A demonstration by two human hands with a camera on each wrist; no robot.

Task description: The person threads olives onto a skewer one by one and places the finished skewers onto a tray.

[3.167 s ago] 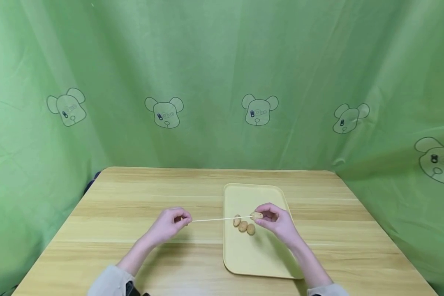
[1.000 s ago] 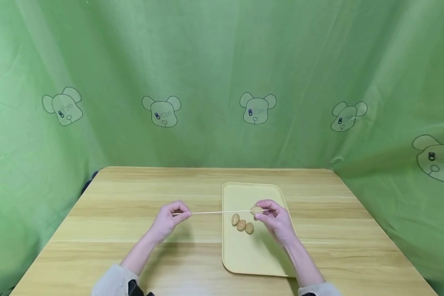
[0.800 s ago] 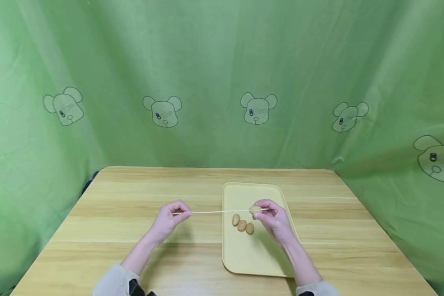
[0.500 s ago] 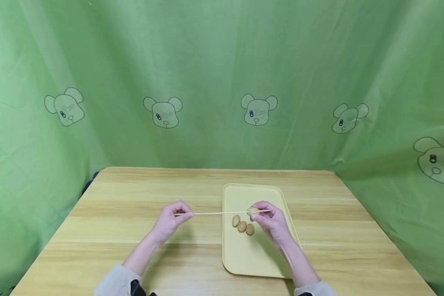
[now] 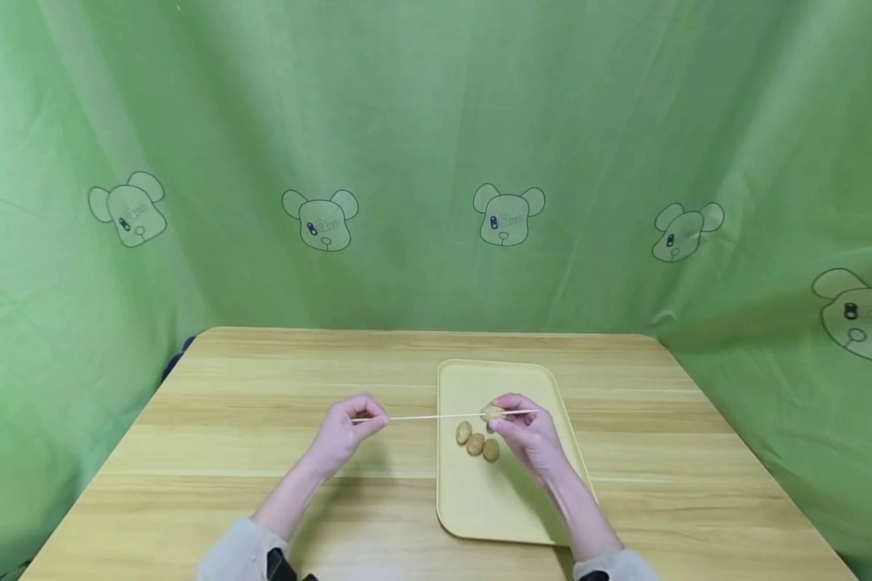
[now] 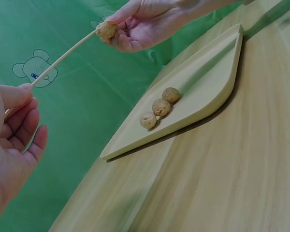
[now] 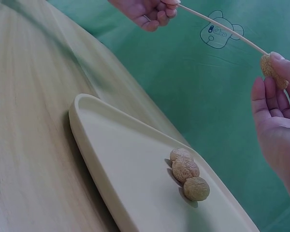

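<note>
Skewer well above left tray edge

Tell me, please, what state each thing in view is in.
Stick: through the held ball, tip showing beyond it.
Held ball: speared, clear of the tray.
Left hand: pinching the stick.
Right hand: holding that ball.
Three loose balls: lying on the tray, unskewered.
Tray: flat on the table.
Green curtain: hanging, creased.
</note>
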